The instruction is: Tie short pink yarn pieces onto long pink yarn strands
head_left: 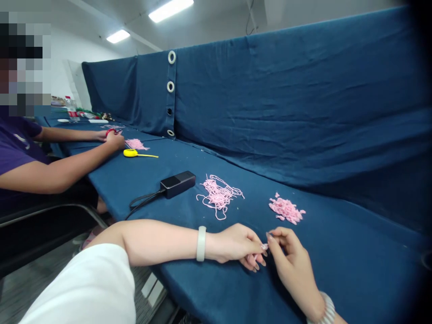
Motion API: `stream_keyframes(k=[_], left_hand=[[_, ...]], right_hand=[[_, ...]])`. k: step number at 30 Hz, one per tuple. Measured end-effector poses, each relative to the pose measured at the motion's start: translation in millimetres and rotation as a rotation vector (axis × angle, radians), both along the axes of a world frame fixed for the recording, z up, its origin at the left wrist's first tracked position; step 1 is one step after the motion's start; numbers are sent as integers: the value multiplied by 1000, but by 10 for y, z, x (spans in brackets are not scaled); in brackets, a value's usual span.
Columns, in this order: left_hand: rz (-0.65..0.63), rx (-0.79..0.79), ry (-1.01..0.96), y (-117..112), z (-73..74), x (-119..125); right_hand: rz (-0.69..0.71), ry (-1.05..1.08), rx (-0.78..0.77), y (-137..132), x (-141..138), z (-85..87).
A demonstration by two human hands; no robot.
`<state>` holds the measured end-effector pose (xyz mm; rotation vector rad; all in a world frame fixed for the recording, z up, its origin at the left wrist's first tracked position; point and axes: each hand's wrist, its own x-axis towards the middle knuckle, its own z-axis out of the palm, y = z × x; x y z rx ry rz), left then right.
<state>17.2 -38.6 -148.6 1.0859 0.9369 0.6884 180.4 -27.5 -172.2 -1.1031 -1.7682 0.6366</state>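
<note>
A blue cloth-covered bench [340, 279] runs along a blue fabric partition [280, 99], carrying a black power bank [177, 184], a tangle of pink yarn strands [219, 195] and a heap of short pink snippets [286, 209]. Just nearer, the left hand [234, 245] and right hand [292, 265] meet above the bench, their fingertips drawn into tight pinches around a tiny pink scrap [265, 246].
</note>
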Motion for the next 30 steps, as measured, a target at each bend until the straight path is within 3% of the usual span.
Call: stream_keyframes(k=[5, 9, 13, 18, 25, 30], left_hand=[[15, 13, -6, 23, -40, -5], [25, 16, -10, -1, 7, -16], [92, 34, 12, -72, 75, -12], [109, 109, 11, -63, 48, -36], [123, 123, 22, -75, 83, -31], [124, 114, 19, -78, 66, -30]], right_hand=[[46, 22, -88, 15, -2, -33], [102, 44, -203, 34, -17, 4], [106, 216, -180, 63, -39, 92], [179, 393, -219, 126, -25, 120], [323, 276, -280, 90, -33, 149], [271, 249, -265, 80, -49, 173]])
